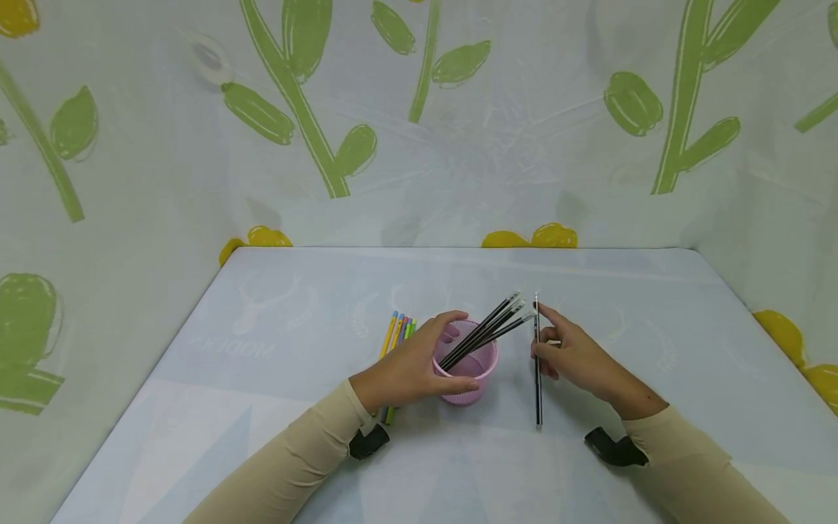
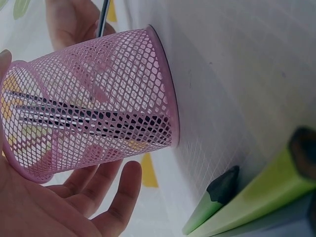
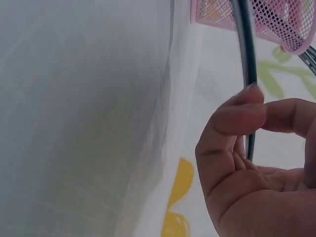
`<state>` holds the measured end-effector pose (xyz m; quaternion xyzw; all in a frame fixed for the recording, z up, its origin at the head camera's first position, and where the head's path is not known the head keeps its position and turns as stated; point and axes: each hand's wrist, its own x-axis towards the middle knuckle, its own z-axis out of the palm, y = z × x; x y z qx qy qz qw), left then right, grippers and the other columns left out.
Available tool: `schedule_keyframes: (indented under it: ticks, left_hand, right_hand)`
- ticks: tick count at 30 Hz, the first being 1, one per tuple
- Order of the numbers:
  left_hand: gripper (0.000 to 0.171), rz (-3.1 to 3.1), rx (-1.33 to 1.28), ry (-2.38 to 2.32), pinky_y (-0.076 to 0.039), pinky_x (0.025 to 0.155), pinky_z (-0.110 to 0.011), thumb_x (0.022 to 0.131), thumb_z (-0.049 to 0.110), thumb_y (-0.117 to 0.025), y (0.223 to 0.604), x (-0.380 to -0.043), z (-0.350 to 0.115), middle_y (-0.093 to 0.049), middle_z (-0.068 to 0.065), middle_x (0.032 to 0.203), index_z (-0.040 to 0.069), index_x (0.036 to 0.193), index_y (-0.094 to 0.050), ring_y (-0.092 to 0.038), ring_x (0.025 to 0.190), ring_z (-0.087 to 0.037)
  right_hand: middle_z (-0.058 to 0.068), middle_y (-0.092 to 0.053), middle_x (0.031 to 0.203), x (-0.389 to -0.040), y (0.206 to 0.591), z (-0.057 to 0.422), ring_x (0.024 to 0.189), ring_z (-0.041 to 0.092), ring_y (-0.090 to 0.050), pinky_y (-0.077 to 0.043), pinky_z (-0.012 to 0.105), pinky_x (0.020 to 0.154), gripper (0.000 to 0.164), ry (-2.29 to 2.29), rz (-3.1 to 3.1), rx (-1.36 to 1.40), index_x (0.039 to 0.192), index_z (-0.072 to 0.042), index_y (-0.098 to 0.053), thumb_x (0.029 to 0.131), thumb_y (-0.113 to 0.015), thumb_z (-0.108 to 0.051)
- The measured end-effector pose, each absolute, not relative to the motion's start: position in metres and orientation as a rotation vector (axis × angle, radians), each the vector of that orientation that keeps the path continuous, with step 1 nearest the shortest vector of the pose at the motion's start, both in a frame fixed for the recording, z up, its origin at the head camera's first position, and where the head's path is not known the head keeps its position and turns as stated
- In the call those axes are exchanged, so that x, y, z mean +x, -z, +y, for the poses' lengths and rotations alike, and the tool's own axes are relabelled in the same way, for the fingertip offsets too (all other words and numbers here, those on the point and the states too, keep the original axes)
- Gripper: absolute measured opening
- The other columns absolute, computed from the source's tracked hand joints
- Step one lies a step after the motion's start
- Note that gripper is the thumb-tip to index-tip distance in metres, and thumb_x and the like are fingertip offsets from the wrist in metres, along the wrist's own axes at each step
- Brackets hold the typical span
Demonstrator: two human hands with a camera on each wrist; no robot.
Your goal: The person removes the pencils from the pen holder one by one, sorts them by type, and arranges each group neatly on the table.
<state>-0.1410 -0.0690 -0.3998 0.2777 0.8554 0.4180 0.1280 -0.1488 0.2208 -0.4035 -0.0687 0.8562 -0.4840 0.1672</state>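
Pink mesh cup (image 1: 483, 364) is held between the two hands' sides of the table (image 1: 262, 451); the left hand (image 1: 409, 364) curls widely round it; black pencils (image 1: 487, 331) lean inside; the right hand (image 1: 576, 356), nearly closed, pinches another pencil (image 1: 538, 393) just beside; coloured pencils (image 1: 389, 335) lie partly behind the left hand

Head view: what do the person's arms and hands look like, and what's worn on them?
Long beige sleeves, plain and lightly creased, reach to both wrists. A short black piece juts out below each cuff. The left hand and right hand wear no gloves.
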Motion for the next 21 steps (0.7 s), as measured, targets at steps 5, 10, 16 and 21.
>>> schedule_keyframes:
  ticks: [5,10,16,21]
  left_hand:
    - [0.095,2.486,0.809,-1.222,-0.044,0.107,-0.039,0.079,0.049,-0.082,0.3989,-0.1404,-0.0692,-0.048,0.002,0.141,0.029,0.153,-0.027,-0.047,0.130,-0.013]
    - [0.095,2.486,0.807,-1.218,-0.045,0.106,-0.039,0.079,0.050,-0.082,0.3979,-0.1399,-0.0696,-0.047,0.003,0.140,0.029,0.153,-0.027,-0.047,0.129,-0.013]
    - [0.095,2.478,0.800,-1.218,-0.045,0.106,-0.039,0.079,0.051,-0.081,0.3988,-0.1397,-0.0696,-0.047,0.005,0.141,0.029,0.154,-0.027,-0.048,0.129,-0.013]
    - [0.096,2.479,0.797,-1.219,-0.046,0.105,-0.039,0.079,0.051,-0.081,0.3990,-0.1393,-0.0693,-0.047,0.005,0.140,0.028,0.154,-0.027,-0.048,0.128,-0.013]
  right_hand:
    - [0.020,-0.058,0.115,-0.1511,0.4064,0.2222,0.065,0.020,-0.060,-0.054,0.034,0.060,0.079,1.299,2.448,-0.175,0.161,-0.010,-0.009,0.100,-0.058,-0.015]
    - [0.021,-0.058,0.116,-0.1519,0.4092,0.2235,0.066,0.021,-0.062,-0.055,0.036,0.061,0.084,1.290,2.420,-0.189,0.161,-0.010,-0.006,0.098,-0.061,-0.013]
    - [0.018,-0.057,0.114,-0.1503,0.4109,0.2224,0.069,0.020,-0.064,-0.055,0.034,0.066,0.094,1.235,2.425,-0.183,0.161,-0.013,-0.001,0.094,-0.067,-0.012]
    - [0.018,-0.057,0.114,-0.1492,0.4117,0.2211,0.066,0.019,-0.065,-0.056,0.034,0.065,0.095,1.155,2.477,-0.159,0.161,-0.014,-0.004,0.093,-0.069,-0.011]
